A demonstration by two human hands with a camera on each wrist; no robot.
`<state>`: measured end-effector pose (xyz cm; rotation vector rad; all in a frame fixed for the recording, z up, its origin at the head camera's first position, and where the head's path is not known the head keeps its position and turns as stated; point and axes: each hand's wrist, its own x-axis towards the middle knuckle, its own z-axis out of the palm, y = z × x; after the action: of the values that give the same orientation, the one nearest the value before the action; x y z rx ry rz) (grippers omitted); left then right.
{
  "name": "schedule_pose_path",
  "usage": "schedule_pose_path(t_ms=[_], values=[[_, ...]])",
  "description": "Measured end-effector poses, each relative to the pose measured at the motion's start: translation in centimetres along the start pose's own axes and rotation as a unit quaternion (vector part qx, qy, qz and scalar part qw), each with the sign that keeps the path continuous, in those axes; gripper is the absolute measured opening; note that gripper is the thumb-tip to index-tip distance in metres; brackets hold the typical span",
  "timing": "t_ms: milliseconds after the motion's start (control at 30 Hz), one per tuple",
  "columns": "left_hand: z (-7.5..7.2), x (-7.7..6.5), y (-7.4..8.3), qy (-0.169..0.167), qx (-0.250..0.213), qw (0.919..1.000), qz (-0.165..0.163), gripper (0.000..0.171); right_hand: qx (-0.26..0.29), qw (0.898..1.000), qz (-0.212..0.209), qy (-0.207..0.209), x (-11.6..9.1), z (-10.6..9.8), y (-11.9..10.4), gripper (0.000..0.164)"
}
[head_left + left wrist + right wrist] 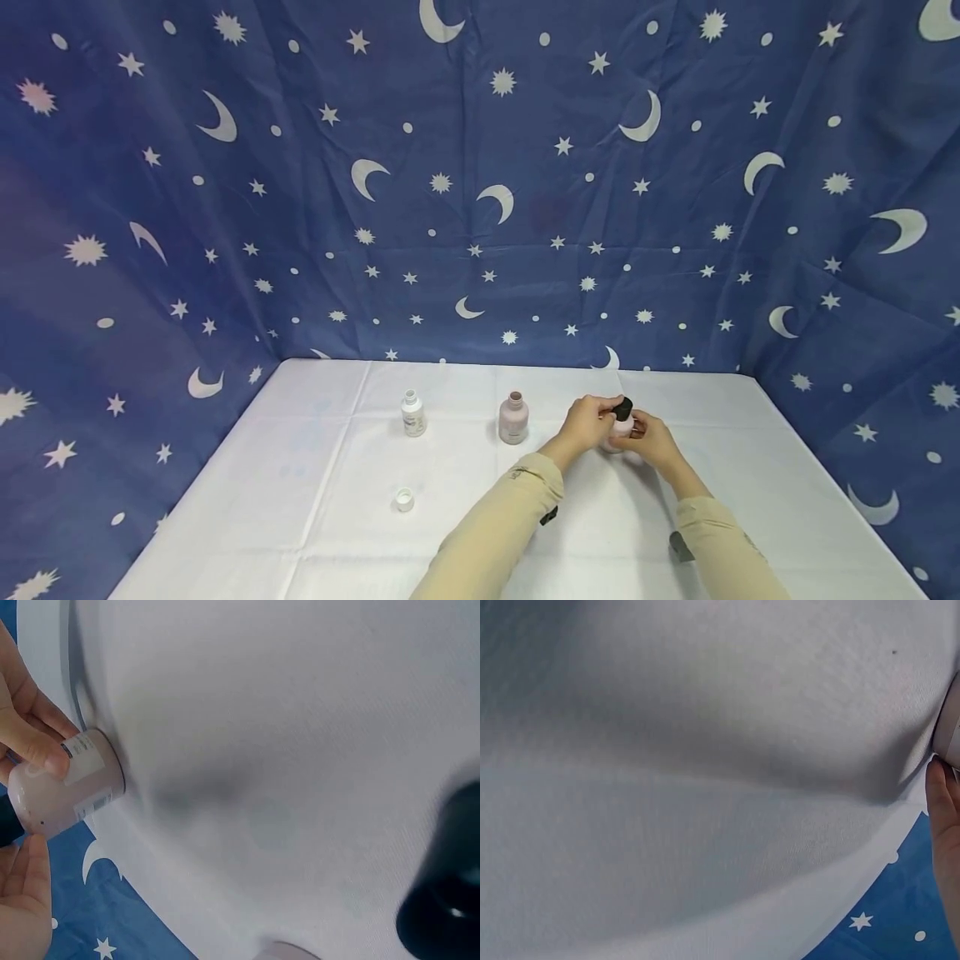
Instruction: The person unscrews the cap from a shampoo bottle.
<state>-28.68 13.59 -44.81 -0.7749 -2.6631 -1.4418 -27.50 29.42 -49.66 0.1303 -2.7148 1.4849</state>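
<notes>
A pale pink bottle (622,427) with a black cap (623,407) stands tilted at the right of the table, its lower edge at the cloth. My left hand (587,422) pinches the cap from the left, fingertips right by the bottle's shoulder. From the other side my right hand (652,442) grips the bottle's body. In the left wrist view, the thumb (46,754) of that hand presses beside the printed label. Only the bottle's base and the right hand's edge show in the right wrist view.
An uncapped pink bottle (513,419) stands left of my hands, and a smaller white uncapped bottle (413,414) farther left. Its white cap-like ring (404,500) lies nearer me. A loose black cap (442,885) appears in the left wrist view. Patterned blue curtain (480,208) borders the table.
</notes>
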Motion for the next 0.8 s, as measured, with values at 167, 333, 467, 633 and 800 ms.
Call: schedule_pose_path(t_ms=[167,333,467,633,800], values=[[-0.5,0.0,0.1,0.005,0.012,0.9999,-0.006,0.036,-0.005,1.000,-0.015,-0.008,-0.1,-0.4,-0.4,0.061],[-1.2,-0.1,0.1,0.016,0.009,0.9998,-0.005,0.037,-0.002,1.000,-0.024,-0.006,0.0,-0.5,-1.0,0.061],[-1.9,-0.2,0.0,0.004,0.001,1.0000,0.001,0.039,0.004,1.000,-0.021,-0.009,0.0,-0.5,-1.6,0.061],[-2.8,-0.7,0.0,-0.008,0.018,0.9995,0.025,0.034,0.004,0.999,-0.047,-0.021,-0.2,-0.5,-2.4,0.059],[-3.4,-1.2,0.0,-0.013,0.006,0.9991,0.039,0.029,-0.022,0.996,-0.077,-0.034,-1.2,-0.6,-3.1,0.059]])
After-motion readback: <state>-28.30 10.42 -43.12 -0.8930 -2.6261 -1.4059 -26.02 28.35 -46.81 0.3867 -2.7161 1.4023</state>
